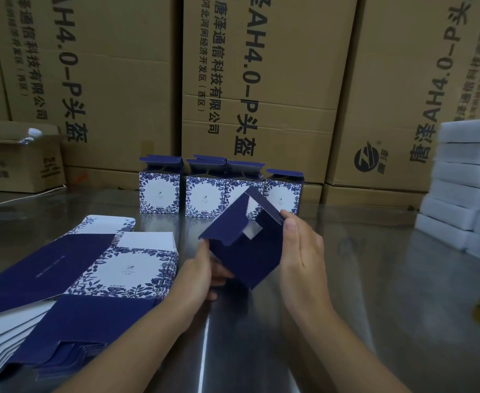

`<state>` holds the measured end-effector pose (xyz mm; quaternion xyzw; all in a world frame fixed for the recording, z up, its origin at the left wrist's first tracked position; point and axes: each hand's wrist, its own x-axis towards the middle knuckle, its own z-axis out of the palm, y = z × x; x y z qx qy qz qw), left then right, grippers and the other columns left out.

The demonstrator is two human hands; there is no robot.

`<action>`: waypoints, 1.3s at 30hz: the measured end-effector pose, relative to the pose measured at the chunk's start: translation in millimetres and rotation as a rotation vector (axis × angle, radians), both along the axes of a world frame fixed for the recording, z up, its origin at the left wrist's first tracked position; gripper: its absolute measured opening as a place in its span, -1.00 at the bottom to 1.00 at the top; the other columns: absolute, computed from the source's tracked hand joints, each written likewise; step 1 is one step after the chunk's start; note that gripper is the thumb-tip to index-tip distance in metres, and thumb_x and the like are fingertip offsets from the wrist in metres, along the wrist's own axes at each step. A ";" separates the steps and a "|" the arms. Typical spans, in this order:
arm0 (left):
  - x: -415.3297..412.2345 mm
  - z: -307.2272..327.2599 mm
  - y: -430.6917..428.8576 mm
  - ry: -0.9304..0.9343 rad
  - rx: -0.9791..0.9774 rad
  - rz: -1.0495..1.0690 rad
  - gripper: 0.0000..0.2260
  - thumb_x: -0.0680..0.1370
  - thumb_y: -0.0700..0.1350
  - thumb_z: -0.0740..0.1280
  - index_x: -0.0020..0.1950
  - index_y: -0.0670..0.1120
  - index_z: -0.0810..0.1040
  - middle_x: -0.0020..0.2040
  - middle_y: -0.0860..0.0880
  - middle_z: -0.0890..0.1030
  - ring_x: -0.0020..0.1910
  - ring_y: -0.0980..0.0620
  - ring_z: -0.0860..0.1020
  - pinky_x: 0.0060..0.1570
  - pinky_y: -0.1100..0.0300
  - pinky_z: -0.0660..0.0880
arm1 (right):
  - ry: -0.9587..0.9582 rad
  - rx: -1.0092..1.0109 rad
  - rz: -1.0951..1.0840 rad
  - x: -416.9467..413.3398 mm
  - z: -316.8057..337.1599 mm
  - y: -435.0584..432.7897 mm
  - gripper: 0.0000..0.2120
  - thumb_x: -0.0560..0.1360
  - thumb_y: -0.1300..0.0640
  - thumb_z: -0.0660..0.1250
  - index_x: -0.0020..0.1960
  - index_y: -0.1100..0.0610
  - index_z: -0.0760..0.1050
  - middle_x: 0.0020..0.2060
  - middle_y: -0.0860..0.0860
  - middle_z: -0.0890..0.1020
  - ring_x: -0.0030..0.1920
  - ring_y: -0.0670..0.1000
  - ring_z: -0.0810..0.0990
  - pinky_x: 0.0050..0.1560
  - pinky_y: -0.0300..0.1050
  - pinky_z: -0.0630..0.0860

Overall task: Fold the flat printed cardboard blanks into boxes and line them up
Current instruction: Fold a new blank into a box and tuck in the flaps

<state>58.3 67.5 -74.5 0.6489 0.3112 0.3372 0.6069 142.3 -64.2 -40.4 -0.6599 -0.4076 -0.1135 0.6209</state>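
A worker's bare hands and forearms, seen from a head-worn camera: the left hand (202, 269) and right hand (299, 246) are slender and long-fingered, and the right thumb (289, 226) shows a short, plain nail. The left forearm (136, 330) and right forearm (340, 336) are slim and uncovered down to the picture's lower edge, with any sleeve out of view

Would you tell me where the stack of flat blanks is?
Head view: the stack lies on the table at lower left, just left of the left hand.
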 end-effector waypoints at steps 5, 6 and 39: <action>-6.1 3.6 0.7 -0.023 -0.092 -0.014 -0.18 0.59 0.23 -0.21 -0.48 -0.13 0.66 -0.32 -0.09 0.68 -0.18 -0.01 0.62 -0.30 0.21 0.49 | 0.014 -0.013 0.021 -2.8 -2.2 0.9 -0.50 0.49 -0.24 -0.08 0.28 -0.10 0.40 0.16 -0.26 0.47 0.21 -0.39 0.24 0.14 -0.60 0.13; -6.8 4.8 0.4 -0.033 -0.125 -0.031 -0.19 0.58 0.22 -0.21 -0.46 -0.14 0.67 -0.29 -0.11 0.69 -0.17 -0.02 0.63 -0.29 0.19 0.49 | 0.020 -0.008 0.020 -2.2 -2.3 1.1 -0.50 0.49 -0.24 -0.08 0.28 -0.09 0.40 0.16 -0.26 0.47 0.20 -0.37 0.27 0.14 -0.59 0.15; -20.2 18.2 -7.4 0.059 -0.334 -0.147 -0.73 0.59 0.04 0.19 -0.01 -0.09 0.60 -0.15 -0.08 0.67 -0.22 -0.02 0.62 -0.35 0.18 0.50 | -0.041 0.066 -0.030 -1.9 1.4 -1.5 -0.64 0.53 -0.11 -0.06 0.00 -0.02 0.48 -0.09 -0.27 0.49 0.05 -0.39 0.30 0.05 -0.53 0.17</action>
